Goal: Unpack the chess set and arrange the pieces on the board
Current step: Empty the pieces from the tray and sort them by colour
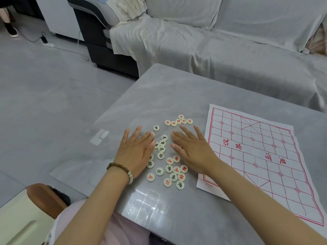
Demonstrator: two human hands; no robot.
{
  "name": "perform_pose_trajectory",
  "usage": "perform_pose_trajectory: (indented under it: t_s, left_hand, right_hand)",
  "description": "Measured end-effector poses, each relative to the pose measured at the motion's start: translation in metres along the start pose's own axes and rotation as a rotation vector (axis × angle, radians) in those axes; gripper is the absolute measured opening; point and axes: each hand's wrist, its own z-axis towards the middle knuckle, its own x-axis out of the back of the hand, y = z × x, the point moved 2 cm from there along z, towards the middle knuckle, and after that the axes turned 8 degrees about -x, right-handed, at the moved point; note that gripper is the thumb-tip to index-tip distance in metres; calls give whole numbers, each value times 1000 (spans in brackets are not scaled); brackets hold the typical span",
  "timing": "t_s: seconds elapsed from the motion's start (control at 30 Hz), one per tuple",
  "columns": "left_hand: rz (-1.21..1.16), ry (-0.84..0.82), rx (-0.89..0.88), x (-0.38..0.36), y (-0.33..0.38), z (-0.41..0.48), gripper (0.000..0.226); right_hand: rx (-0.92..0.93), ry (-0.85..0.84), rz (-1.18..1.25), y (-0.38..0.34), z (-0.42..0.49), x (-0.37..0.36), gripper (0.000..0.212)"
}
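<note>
Grey table [177, 89]: pieces [169, 167], board [261, 156].

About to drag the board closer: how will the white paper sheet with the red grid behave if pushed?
The white paper sheet with the red grid looks thin and wavy-edged, so it would probably buckle rather than slide stiffly. The glossy grey table under it suggests it slips easily once moving.

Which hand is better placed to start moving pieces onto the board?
Probably right. The right hand lies flat at the edge of the pieces nearest the paper board. The left hand sits on their far side and would have to cross them.
</note>
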Motion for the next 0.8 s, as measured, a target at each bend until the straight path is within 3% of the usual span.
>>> perform_pose_trajectory:
  t_s: [0.13, 0.23, 0.43, 0.6, 0.8]
  left_hand:
    - [92, -44, 81, 5, -3, 17, 65]
    - [16, -90, 104, 8, -14, 45, 57]
    - [-94, -186, -117, 0, 2, 80, 54]
    - [-140, -104, -71, 4, -9, 61, 52]
    - [-193, -152, -148, -5, -5, 9, 52]
  right_hand:
    - [-59, -6, -23, 12, 34, -4, 68]
    - [-109, -38, 84, 17, 51, -6, 56]
    - [-150, 74, 439, 26, 32, 9, 47]
    - [-149, -51, 474, 27, 0, -1, 49]
    - [-33, -167, 425, -15, -4, -7, 53]
